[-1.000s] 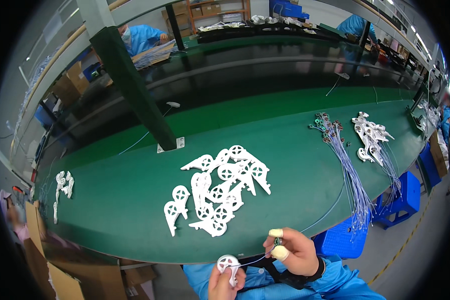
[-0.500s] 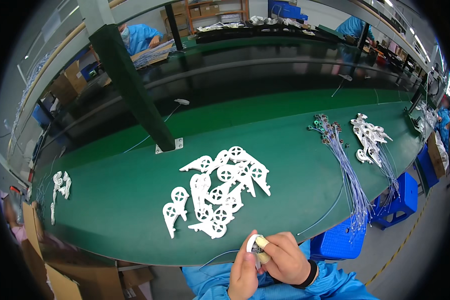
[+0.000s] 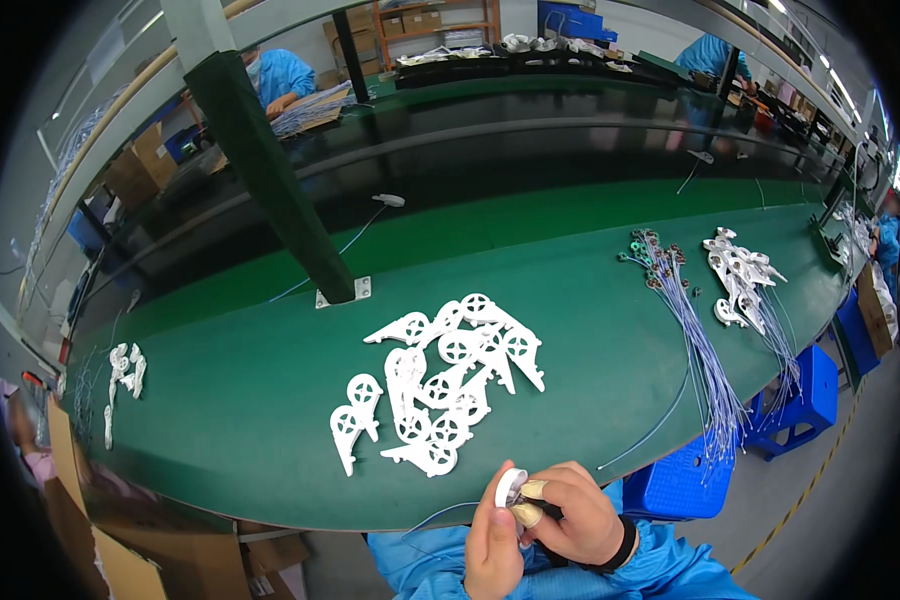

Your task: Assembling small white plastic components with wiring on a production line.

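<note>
Just in front of the table's near edge, my left hand (image 3: 493, 550) grips a white plastic housing (image 3: 508, 488) with a rounded end. My right hand (image 3: 578, 515), with pale yellow covers on its fingertips, pinches into the open side of that housing; what lies between those fingers is too small to make out. A thin blue cable (image 3: 438, 514) runs left from under my hands over the table edge. Beyond them lies a loose pile of white plastic housings (image 3: 455, 375) with round, spoked ends.
On the right are a bundle of blue-white cables (image 3: 705, 360) with small coloured ends and a heap of white parts with cables (image 3: 740, 275). A green post (image 3: 270, 180) rises from the green table (image 3: 220, 400). Blue stools (image 3: 675, 485) stand below right; co-workers sit across the black conveyor (image 3: 530, 130).
My right fingertips have shifted slightly on the white housing, and the housing has turned a little. On the conveyor, the pieces with cables have slid to the right. The co-worker's hand has moved left.
</note>
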A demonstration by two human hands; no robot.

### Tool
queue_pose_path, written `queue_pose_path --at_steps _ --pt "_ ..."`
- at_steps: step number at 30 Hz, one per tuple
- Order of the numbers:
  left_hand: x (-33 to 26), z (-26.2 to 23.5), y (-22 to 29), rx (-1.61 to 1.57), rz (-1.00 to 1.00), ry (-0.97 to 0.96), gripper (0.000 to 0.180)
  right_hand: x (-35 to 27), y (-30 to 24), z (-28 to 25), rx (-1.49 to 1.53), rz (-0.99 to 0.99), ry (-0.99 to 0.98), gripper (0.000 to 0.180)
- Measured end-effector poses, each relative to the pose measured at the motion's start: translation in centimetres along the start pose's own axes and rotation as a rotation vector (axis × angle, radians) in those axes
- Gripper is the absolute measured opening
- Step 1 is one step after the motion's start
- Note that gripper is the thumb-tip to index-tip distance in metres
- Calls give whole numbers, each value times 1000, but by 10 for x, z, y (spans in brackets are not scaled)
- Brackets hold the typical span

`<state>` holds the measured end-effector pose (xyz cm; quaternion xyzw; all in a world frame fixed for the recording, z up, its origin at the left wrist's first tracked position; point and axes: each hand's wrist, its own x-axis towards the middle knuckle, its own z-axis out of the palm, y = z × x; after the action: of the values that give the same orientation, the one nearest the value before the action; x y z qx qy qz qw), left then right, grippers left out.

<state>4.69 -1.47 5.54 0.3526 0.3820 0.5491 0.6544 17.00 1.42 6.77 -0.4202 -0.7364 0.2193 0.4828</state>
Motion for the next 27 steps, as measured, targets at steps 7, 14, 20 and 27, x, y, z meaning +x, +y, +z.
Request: queue_pose_path --at_steps 7,14,20,27 --pt "2 10 3 61 94 21 51 -4 0 0 -139 -29 47 34" --pt "2 10 4 44 27 26 50 -1 -4 3 -125 -42 45 36" --pt "7 7 3 42 2 81 48 0 -5 3 -169 -30 19 37" --pt "9 8 4 -74 -198 229 47 13 -11 -7 -258 -95 -119 37"
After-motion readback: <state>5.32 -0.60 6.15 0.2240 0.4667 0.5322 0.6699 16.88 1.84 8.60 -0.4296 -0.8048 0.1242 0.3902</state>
